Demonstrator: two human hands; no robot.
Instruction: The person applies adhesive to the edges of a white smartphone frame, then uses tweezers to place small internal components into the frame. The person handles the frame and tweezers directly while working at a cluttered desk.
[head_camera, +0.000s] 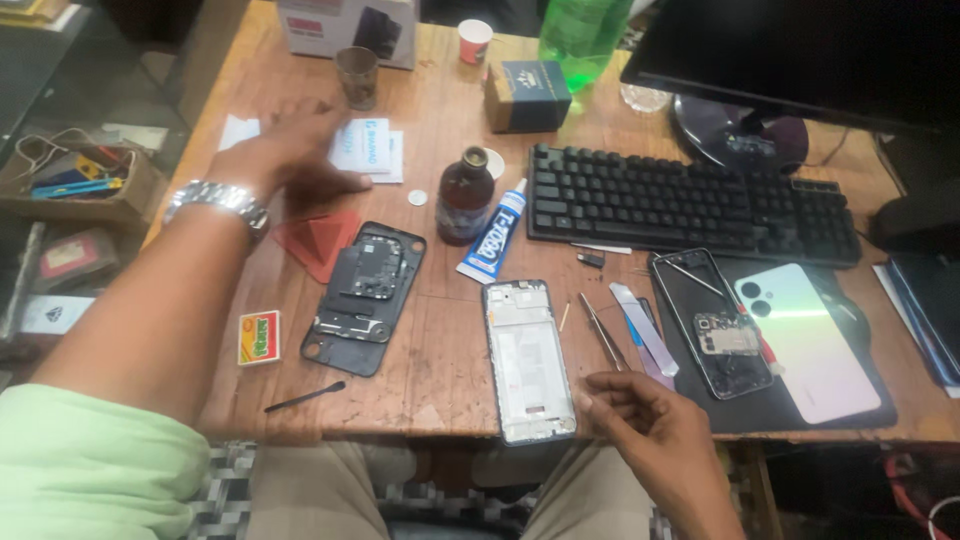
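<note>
Already the phone frame (527, 360) had been stripped and laid at 6 o'clock, touched by the loosely open right hand (645, 425). At 10 o'clock the left hand (290, 160), blurred but apparently spread, gripped nothing. Reassembly remained: back cover (808, 340) and tweezers (603, 332) were set aside at 3 o'clock.

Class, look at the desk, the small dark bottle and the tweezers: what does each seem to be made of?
Desk: wood, worn matte brown, with visible grain and plank seams.
Small dark bottle: probably brown glass, glossy and slightly see-through.
Tweezers: likely metal, thin with a dull grey sheen.
</note>
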